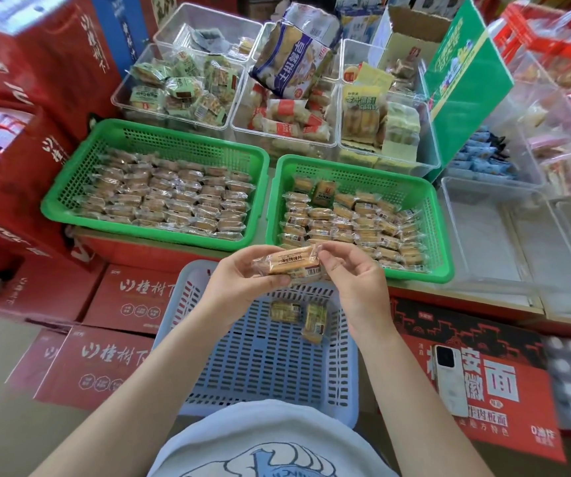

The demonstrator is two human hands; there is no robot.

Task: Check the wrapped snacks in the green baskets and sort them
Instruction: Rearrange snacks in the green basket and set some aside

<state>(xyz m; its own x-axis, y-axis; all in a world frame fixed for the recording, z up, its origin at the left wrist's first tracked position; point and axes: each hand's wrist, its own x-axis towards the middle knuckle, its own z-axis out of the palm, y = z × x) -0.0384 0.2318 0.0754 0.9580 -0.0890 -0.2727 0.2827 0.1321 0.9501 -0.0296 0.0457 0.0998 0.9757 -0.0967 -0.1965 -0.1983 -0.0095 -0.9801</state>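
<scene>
Hands: left hand (243, 280) and right hand (353, 284) pinched one wrapped snack (291, 265) by its ends.
Location: above blue basket (263, 366), before two green baskets (359, 166).
Obscured: label print unreadable.

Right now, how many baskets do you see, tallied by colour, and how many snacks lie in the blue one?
Green baskets: 2 (left, right)
Blue basket: 1
Total baskets: 3
Wrapped snacks in the blue basket: 2
</scene>
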